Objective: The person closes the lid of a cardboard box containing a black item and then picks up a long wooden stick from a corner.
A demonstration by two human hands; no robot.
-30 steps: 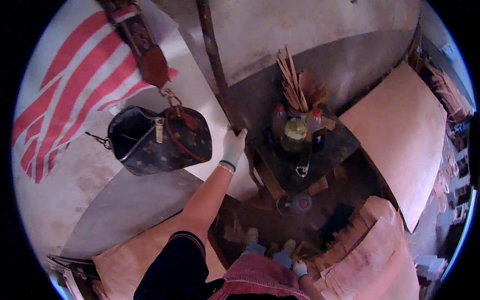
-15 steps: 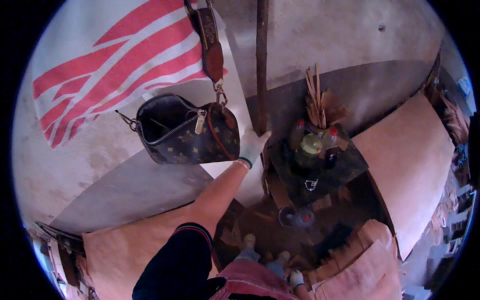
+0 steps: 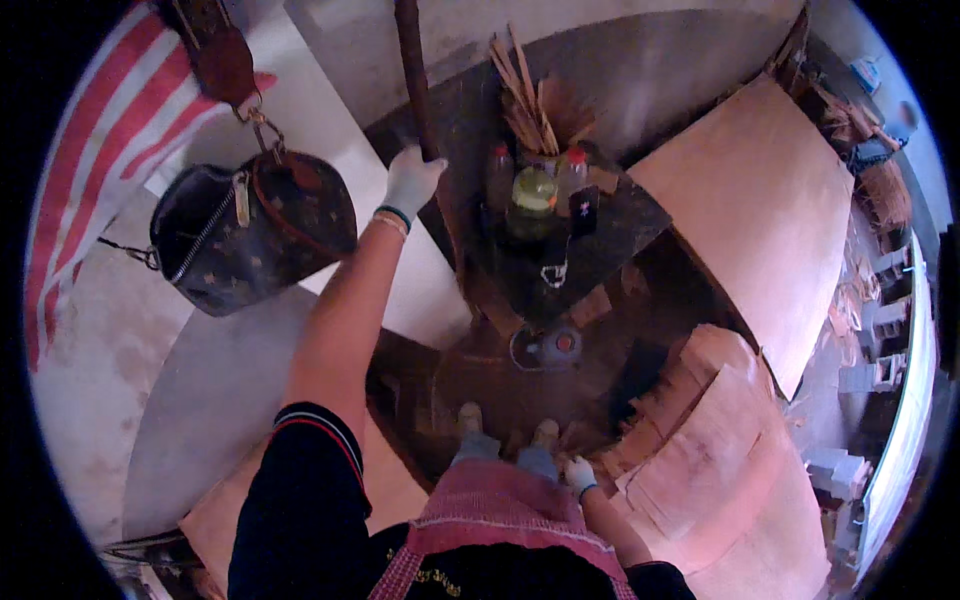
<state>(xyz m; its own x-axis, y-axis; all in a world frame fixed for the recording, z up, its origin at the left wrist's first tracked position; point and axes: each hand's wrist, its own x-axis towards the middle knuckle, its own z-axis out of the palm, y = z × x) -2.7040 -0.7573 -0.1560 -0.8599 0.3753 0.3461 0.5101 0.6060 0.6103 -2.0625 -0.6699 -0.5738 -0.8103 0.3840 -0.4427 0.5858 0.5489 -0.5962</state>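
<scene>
My left hand (image 3: 413,185), in a white glove, reaches forward with its fingers closed round an upright brown wooden pole (image 3: 414,75). Beside that forearm hangs an unzipped dark patterned handbag (image 3: 262,240) on a strap, in front of a pale board (image 3: 395,290). Low by my side, my right hand (image 3: 579,474), also gloved, is near the ragged edge of stacked thin wood sheets (image 3: 700,430). The fingers of that hand are too small to read. A pink apron (image 3: 500,500) covers my front.
A dark small table (image 3: 625,225) carries bottles with red caps (image 3: 575,168), a greenish jar (image 3: 533,190) and upright wood strips (image 3: 525,100). A striped cloth (image 3: 110,110) hangs at left. A large wood sheet (image 3: 760,200) leans right; a person (image 3: 885,140) appears far right.
The view has swung right and down, so the handbag and table appear farther left and higher. My left hand stays on the pole. More of the right arm shows now.
</scene>
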